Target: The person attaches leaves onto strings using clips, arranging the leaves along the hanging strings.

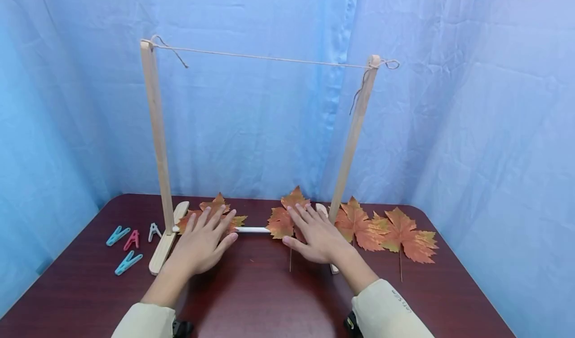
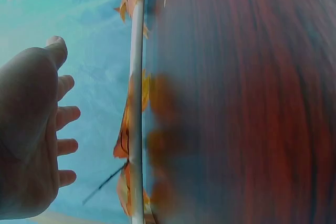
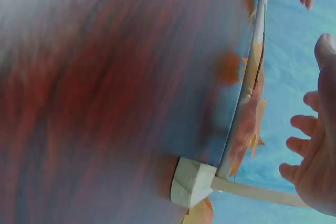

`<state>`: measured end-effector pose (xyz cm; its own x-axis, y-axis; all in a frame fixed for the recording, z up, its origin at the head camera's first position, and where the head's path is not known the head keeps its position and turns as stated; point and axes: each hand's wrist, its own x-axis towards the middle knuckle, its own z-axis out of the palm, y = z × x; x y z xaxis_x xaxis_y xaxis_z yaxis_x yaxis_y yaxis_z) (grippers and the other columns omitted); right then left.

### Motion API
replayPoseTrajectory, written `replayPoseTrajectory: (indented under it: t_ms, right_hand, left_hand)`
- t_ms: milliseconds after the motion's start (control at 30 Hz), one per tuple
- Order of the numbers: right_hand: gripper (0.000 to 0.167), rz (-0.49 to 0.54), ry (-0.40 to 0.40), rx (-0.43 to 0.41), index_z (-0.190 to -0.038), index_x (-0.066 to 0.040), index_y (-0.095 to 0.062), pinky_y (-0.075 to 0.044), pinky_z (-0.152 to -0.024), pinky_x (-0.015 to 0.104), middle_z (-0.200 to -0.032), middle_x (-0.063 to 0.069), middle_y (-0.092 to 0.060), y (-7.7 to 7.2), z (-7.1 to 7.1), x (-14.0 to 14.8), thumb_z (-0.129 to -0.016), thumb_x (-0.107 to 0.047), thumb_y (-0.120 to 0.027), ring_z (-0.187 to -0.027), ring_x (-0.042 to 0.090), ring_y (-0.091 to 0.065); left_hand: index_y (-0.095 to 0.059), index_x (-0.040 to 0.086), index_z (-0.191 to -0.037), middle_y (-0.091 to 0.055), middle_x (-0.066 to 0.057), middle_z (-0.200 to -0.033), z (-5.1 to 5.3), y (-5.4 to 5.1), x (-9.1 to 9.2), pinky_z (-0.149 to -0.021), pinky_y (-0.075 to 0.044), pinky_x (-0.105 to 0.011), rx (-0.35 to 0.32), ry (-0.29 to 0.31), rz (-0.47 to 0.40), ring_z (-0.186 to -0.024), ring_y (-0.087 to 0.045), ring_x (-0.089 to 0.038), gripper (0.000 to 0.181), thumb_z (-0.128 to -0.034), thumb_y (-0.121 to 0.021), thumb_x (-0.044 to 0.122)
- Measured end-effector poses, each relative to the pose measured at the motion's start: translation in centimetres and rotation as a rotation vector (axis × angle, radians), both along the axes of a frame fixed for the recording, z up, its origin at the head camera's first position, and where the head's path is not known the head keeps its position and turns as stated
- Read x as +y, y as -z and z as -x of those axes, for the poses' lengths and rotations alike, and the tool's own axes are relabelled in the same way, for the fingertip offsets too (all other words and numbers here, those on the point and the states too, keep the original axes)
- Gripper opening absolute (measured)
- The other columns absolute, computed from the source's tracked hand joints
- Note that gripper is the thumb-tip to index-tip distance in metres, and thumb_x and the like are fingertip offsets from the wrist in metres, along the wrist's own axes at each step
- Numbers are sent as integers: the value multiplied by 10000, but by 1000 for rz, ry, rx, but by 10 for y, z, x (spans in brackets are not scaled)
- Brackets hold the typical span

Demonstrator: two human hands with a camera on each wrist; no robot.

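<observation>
My left hand (image 1: 202,243) is spread palm down, fingers straight, raised before an orange maple leaf (image 1: 218,203) that it partly covers in the head view. Likewise spread, my right hand (image 1: 319,235) hovers by a second maple leaf (image 1: 279,221) and hides part of it. Both wrist views show the palms apart from the table, with nothing in the left hand (image 2: 31,129) or the right hand (image 3: 317,135). Between the hands runs a white rod (image 1: 253,229), the low crossbar of a wooden frame. Its left post (image 1: 156,128) and right post (image 1: 355,138) carry a tied string (image 1: 260,57).
Left of the frame lie a pink clothespin (image 1: 132,239), a white clothespin (image 1: 154,231) and two blue clothespins, one upper (image 1: 118,235), one lower (image 1: 128,262). Two more maple leaves, one inner (image 1: 355,218), one outer (image 1: 406,233), lie at right. Blue curtains (image 1: 260,128) surround the dark table (image 1: 260,298).
</observation>
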<state>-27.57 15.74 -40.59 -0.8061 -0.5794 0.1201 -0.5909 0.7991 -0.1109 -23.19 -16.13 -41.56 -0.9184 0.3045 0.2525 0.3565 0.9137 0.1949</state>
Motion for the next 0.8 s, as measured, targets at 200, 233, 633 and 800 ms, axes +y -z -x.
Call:
replayPoseTrajectory:
  t_ms: [200,233,633,800]
  right_hand:
    - [802,-54,-49,-1,-1634,-145,-270,-191,-1220,590,-1667,143,-275,-3,4,2,-1032,-664,-380,-1534,372,-237]
    - [797,-63,-60,0,-1631,-144,-278,-208,-1215,590,-1663,144,-285,-3,5,2,-1032,-655,-398,-1529,377,-251]
    - [682,-165,-214,27,-1578,-188,-423,-325,-1174,551,-1548,63,-485,-5,5,0,-1012,-537,-575,-1428,344,-424]
    - [576,-170,-255,24,-1517,-212,-523,-394,-1133,492,-1465,12,-564,-4,8,3,-1011,-474,-607,-1343,269,-498]
  left_hand:
    - [-341,197,-1616,-343,-146,-1637,-4,0,-15,-1182,-156,-685,28,-9,23,-1486,-279,-473,627,-1082,-406,520]
    - [-344,195,-1614,-357,-150,-1628,-5,0,-18,-1175,-170,-690,34,-9,29,-1480,-290,-473,625,-1082,-411,515]
    - [-412,189,-1583,-444,-160,-1570,-17,-2,-56,-1101,-277,-721,28,0,91,-1422,-378,-464,588,-1080,-447,490]
    - [-447,195,-1565,-484,-150,-1540,-25,3,-77,-1075,-309,-720,29,-2,101,-1392,-424,-442,572,-1074,-473,487]
